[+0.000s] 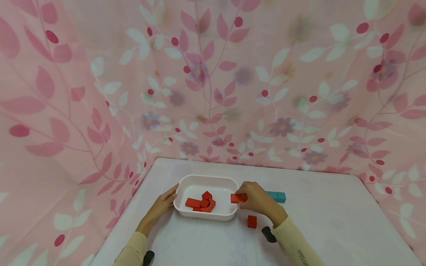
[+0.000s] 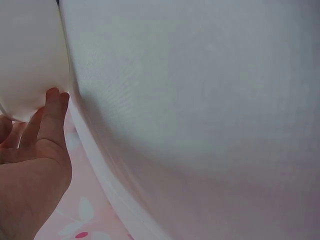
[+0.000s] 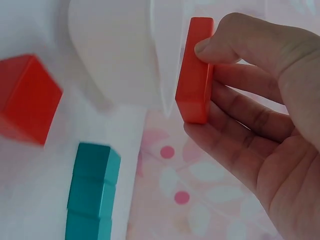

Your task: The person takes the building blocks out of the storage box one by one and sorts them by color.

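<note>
A white tray (image 1: 213, 216) with rounded corners stands on the table with several red blocks (image 1: 200, 203) in its left half. My left hand (image 1: 163, 203) holds the tray's left end. In the left wrist view, its fingers (image 2: 52, 117) lie against the tray's outer wall (image 2: 32, 55), with the thumb near the rim. My right hand (image 1: 254, 197) pinches a long red block (image 3: 195, 75) between thumb and fingers, at the tray's right rim. Nearest that hand on the table are a single red block (image 1: 252, 221) and a row of teal blocks (image 3: 90, 195), partly hidden by the hand in the head view.
A pale cloth covers the table (image 1: 206, 244). Pink floral fabric (image 1: 213, 81) hangs behind it and along the left side. Dark wrist-worn pieces (image 1: 269, 234) show by both sleeves.
</note>
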`<action>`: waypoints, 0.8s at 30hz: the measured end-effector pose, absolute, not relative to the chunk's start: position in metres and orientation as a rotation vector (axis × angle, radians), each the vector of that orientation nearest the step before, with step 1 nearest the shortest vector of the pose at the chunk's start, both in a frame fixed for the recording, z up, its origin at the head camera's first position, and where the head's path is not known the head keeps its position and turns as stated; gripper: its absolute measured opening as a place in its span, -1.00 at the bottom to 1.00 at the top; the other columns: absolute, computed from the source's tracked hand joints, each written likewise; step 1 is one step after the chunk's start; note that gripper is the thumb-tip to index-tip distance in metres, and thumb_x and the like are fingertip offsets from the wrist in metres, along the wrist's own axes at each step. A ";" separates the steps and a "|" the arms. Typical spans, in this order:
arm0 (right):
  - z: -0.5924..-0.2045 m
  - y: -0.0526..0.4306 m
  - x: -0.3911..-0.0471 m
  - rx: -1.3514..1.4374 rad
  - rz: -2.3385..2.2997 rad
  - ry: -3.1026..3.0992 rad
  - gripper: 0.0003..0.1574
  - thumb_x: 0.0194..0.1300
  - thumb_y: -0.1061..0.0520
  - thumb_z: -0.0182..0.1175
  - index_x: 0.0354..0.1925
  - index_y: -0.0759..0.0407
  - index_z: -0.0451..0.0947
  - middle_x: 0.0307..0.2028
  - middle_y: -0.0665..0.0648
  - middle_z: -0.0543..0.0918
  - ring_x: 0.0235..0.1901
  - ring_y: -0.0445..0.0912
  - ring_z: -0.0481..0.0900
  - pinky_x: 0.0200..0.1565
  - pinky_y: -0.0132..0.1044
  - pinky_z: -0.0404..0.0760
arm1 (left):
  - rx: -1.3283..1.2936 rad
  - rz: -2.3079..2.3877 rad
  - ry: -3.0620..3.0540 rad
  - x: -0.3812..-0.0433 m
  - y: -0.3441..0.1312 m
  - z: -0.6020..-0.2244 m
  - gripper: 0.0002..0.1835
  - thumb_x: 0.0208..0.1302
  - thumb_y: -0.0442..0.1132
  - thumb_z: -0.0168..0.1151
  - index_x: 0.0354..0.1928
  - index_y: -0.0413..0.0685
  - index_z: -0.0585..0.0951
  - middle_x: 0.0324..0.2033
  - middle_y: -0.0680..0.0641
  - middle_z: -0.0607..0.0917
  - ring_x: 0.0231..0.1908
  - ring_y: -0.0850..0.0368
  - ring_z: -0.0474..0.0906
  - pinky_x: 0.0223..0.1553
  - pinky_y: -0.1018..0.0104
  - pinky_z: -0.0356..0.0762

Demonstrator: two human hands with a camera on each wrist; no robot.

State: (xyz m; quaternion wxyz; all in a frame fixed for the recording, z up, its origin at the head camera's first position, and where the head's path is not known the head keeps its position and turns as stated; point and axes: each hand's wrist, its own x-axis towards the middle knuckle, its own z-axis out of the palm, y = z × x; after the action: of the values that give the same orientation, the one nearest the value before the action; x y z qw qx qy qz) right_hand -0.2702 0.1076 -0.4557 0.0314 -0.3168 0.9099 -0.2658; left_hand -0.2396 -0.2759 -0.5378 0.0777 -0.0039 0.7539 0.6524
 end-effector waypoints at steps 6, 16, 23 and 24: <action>-0.460 0.138 -0.258 -0.915 -0.883 2.783 -0.64 0.03 0.19 0.46 -0.12 0.13 0.74 -0.34 -0.10 0.58 -0.33 -0.16 0.48 -0.29 -0.41 0.61 | -0.034 1.942 2.286 -0.234 -0.277 -0.541 -0.46 0.54 -0.25 -0.08 0.50 -0.01 0.18 0.44 -0.27 0.17 0.31 -0.28 0.27 0.20 -0.07 0.38; -0.477 0.174 -0.252 -0.832 -0.843 2.839 -0.65 -0.01 0.22 0.47 -0.16 0.16 0.73 -0.29 -0.10 0.65 -0.30 -0.19 0.49 -0.24 -0.36 0.62 | -0.004 1.960 2.268 -0.239 -0.279 -0.542 -0.47 0.54 -0.26 -0.08 0.50 0.00 0.19 0.46 -0.23 0.11 0.35 -0.25 0.20 0.23 -0.06 0.33; -0.495 0.186 -0.249 -0.690 -0.860 2.801 -0.64 -0.03 0.17 0.53 -0.18 0.11 0.74 -0.31 -0.12 0.62 -0.32 -0.15 0.47 -0.30 -0.38 0.62 | -0.028 1.963 2.278 -0.241 -0.277 -0.543 -0.47 0.54 -0.25 -0.07 0.49 0.04 0.22 0.45 -0.20 0.16 0.35 -0.21 0.23 0.23 -0.05 0.35; -0.498 0.188 -0.248 -0.691 -0.857 2.808 -0.65 -0.03 0.18 0.53 -0.19 0.12 0.74 -0.32 -0.11 0.62 -0.32 -0.15 0.46 -0.31 -0.38 0.60 | -0.027 1.967 2.276 -0.242 -0.277 -0.544 -0.47 0.54 -0.25 -0.07 0.49 0.03 0.22 0.45 -0.20 0.16 0.35 -0.21 0.22 0.23 -0.05 0.35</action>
State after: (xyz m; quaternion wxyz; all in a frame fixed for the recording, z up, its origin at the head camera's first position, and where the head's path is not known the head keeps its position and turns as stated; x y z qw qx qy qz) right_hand -0.2484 0.1879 -0.4977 0.0630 -0.2287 0.9292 -0.2835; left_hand -0.2415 -0.2773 -0.5439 0.0666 -0.0089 0.7549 0.6524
